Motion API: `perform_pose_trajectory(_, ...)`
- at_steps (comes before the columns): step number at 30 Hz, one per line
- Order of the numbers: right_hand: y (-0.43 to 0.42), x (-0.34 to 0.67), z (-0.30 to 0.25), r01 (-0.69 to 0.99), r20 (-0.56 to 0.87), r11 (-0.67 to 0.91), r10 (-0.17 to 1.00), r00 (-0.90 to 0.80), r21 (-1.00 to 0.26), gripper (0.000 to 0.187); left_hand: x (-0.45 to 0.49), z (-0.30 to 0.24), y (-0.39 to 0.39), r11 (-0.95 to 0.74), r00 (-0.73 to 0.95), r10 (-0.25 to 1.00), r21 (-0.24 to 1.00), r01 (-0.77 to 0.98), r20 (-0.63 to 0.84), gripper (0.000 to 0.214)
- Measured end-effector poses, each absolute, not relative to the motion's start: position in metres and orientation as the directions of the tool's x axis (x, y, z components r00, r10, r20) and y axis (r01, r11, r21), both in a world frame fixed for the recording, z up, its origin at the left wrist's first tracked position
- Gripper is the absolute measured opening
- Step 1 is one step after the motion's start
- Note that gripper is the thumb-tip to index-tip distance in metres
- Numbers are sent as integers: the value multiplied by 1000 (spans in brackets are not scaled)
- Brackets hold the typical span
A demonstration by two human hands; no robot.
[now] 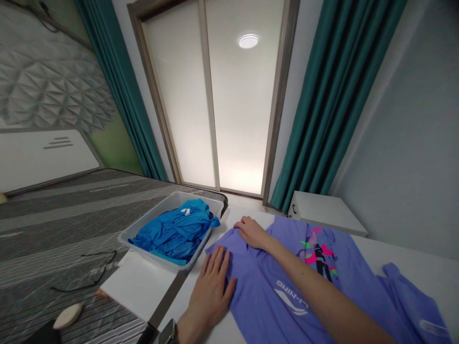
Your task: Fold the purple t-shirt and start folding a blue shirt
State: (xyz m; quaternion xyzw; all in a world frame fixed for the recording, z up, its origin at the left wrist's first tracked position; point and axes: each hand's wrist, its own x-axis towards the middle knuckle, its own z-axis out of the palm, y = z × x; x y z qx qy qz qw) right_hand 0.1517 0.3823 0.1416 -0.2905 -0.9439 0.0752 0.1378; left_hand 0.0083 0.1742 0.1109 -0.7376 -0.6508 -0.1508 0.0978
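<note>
On my feed the left hand is lying flat on a lavender Li-Ning T-shirt, fingers spread, so that grip is plainly apart. A smartwatch sits on that wrist. The right hand is up by the shirt's collar with its fingers curled over a bit; from this angle I can't tell if it's pinching cloth or just resting there.

The shirt's spread out on a white tabletop, printed side up, with one sleeve off to the right. Just left of it, a grey plastic tray holds a bundled blue garment. Further left I've got a grey striped bed with a thin black cable on it. Teal curtains flank a frosted glass door straight ahead.
</note>
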Motion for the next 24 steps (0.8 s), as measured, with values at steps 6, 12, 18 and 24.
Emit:
perform_pose_trajectory(6,381,141,149,512,194,836,546,-815,-197,32,9,110,173,-176,140,934,83,981,328,57)
perform_pose_trajectory(12,382,137,156,462,142,869,487,-862,-176,21,10,112,172,-194,154,936,98,976,318,56)
perform_pose_trajectory(18,382,137,156,496,139,849,522,-842,-182,13,5,120,179,-216,157,925,140,966,347,53)
perform_pose_trajectory(24,384,139,151,586,151,787,614,-775,-191,16,-10,117,201,-92,23,947,202,975,321,53)
